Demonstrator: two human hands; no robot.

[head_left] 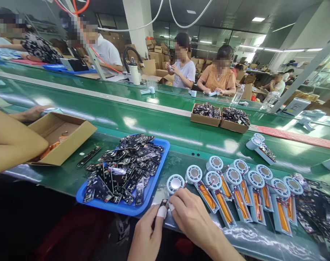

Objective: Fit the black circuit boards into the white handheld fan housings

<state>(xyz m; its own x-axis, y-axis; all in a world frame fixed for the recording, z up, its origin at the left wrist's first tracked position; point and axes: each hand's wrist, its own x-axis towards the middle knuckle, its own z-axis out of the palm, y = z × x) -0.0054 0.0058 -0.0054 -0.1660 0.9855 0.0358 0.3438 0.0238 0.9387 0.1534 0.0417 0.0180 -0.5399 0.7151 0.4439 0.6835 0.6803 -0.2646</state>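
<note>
A light-blue handheld fan (175,183) is right at my fingertips, its round head showing and its handle mostly hidden under my hands. My left hand (150,228) is closed, with white tape on a finger, and pinches a small black circuit board (164,202) whose end sticks out. My right hand (190,212), also taped on a fingertip, curls over the fan's handle close to the board. Left of my hands, a blue tray (154,192) carries a heap of black circuit boards (127,163). To the right stand rows of fans (232,176) with orange batteries in opened handles and thin red wires.
A co-worker's arm (15,139) reaches past an open cardboard box (72,145) at the left. One loose board (89,156) lies beside the tray. Board-filled boxes (205,121) sit on the green conveyor belt (154,119). More boards (317,206) pile at far right. People work opposite.
</note>
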